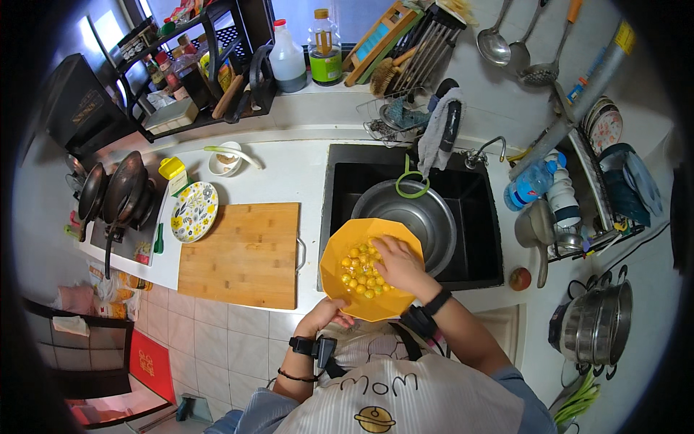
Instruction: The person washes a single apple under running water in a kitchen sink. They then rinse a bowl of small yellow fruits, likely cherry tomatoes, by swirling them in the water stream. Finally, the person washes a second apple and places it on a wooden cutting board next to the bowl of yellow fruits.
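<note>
My left hand (328, 314) grips the near-left rim of a yellow-orange faceted bowl (339, 252), held at the front edge of the sink. Small round yellow fruits (370, 293), some greenish and apparently wet, lie in the bowl. Over their right side is my right hand (400, 266), thumb and fingers apart, its fingertips among the fruits. The underside of that palm is hidden. Behind the bowl, a large grey metal basin (442, 217) sits in the black sink (474, 233), partly covered by the bowl.
Left of the sink lies a wooden cutting board (238, 255) beside a floral plate (195, 211). A white bowl (221, 169) with a green-and-white stalk across it stands farther back. Pans (127, 187) are at far left. A faucet (488, 149) and an apple (520, 279) are right.
</note>
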Available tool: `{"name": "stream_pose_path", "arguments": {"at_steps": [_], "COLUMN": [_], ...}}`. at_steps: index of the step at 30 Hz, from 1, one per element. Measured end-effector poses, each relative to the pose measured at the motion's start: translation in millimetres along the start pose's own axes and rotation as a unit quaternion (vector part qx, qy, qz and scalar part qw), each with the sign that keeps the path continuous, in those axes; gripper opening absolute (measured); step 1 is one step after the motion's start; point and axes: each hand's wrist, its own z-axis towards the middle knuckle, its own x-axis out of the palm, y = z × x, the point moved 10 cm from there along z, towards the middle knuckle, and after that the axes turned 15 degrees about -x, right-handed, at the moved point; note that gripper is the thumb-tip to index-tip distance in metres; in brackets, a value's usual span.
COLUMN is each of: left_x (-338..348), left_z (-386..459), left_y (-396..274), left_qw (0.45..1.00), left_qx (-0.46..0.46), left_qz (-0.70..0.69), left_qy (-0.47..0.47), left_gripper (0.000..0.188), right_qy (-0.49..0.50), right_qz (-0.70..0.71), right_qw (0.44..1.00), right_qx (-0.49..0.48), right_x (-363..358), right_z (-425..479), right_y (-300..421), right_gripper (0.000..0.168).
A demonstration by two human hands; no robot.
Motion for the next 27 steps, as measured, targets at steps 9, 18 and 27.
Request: {"name": "stream_pose_path", "arguments": {"at_steps": [9,18,27], "left_x": [-1.0,-1.6,-0.1], "left_z": [-1.5,0.3,3.1], "left_y": [-1.1,-2.3,-2.7], "left_qw": [0.999,0.999,0.999], "left_qx": [0.016,0.034,0.039], "left_qz": [0.042,0.024,0.029], "left_qy": [-0.003,-0.001,0.011], "left_gripper": [0.035,0.038,0.038], "right_qy": [0.226,-0.024,0.235], "right_qz": [0.028,0.053,0.041], "right_qw": [0.971,0.998,0.971], "right_qx": [-0.079,-0.022,-0.026], "right_x": [60.9,4.3,72.0], "right_z": [-7.6,-23.7,20.4], "right_y": [46.4,3.6,46.7], "right_gripper": [0.059,0.052,0.063]}}
